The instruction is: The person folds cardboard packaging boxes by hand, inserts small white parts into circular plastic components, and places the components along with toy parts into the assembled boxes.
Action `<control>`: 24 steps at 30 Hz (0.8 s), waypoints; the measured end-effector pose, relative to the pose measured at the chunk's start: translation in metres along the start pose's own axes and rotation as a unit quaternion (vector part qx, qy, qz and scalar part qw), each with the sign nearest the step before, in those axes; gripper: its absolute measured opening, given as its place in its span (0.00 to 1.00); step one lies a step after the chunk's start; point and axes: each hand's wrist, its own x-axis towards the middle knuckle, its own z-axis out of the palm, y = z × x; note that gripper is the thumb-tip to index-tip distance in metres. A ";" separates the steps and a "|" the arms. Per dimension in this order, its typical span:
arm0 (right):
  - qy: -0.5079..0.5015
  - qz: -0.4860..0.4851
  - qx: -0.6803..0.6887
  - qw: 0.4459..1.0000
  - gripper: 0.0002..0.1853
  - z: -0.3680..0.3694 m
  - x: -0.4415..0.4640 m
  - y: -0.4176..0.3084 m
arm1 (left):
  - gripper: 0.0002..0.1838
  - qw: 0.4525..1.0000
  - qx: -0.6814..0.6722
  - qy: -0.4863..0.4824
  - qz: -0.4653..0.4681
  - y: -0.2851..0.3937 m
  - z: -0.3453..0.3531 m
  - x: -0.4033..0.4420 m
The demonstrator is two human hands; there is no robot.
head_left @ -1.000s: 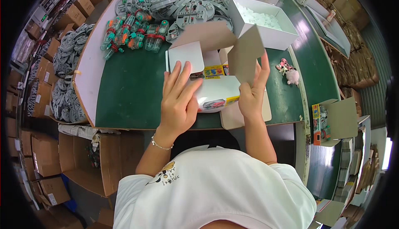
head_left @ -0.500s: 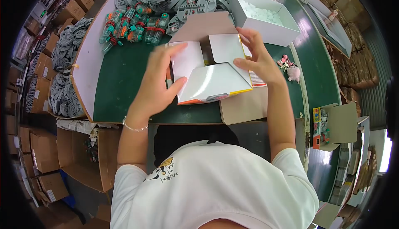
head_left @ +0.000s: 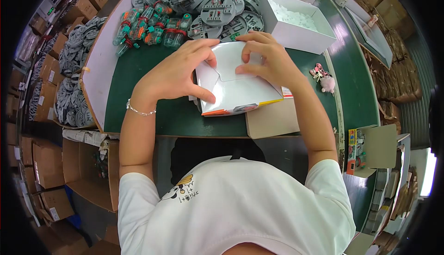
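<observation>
Touching the box [head_left: 240, 92] from both sides: left hand [head_left: 176, 72] at its left, right hand [head_left: 274, 61] at its far right, hands apart from each other. Box sits on the green table [head_left: 138, 84] near the front edge, white flaps folded over the top, printed side facing the person. Left thumb and fingers are spread wide, thumb tip low on the top, index tip above it; bracelet [head_left: 139, 111] on that wrist. Right fingers curl at the far edge, thumb on the top; cannot tell if a flap is pinched between them. Tan board [head_left: 272, 120] lies at the near right of the box, by the table's front edge. Beyond the box, heaped grey discs [head_left: 217, 11]; left of those, clear bottles [head_left: 149, 27] with green and orange parts. White tray [head_left: 300, 37] at far right holds small white bits [head_left: 293, 17]. Pink charm [head_left: 327, 84] lies right of the right forearm. Open brown carton [head_left: 83, 174] stands below the table, left.
</observation>
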 end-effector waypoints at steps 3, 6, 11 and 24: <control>0.021 0.027 -0.046 0.998 0.13 0.011 0.002 -0.013 | 0.40 1.000 0.022 -0.003 -0.012 0.009 0.004 0.002; 0.060 -0.032 -0.178 0.982 0.12 0.020 0.001 -0.015 | 0.44 0.997 0.077 0.022 -0.013 0.023 0.016 0.000; 0.063 -0.070 -0.090 0.992 0.12 0.003 -0.008 -0.013 | 0.54 0.984 0.150 0.077 -0.057 0.041 0.029 -0.005; 0.357 0.025 0.238 0.903 0.43 0.021 -0.044 -0.085 | 0.73 0.865 -0.145 0.480 0.010 0.054 0.093 0.022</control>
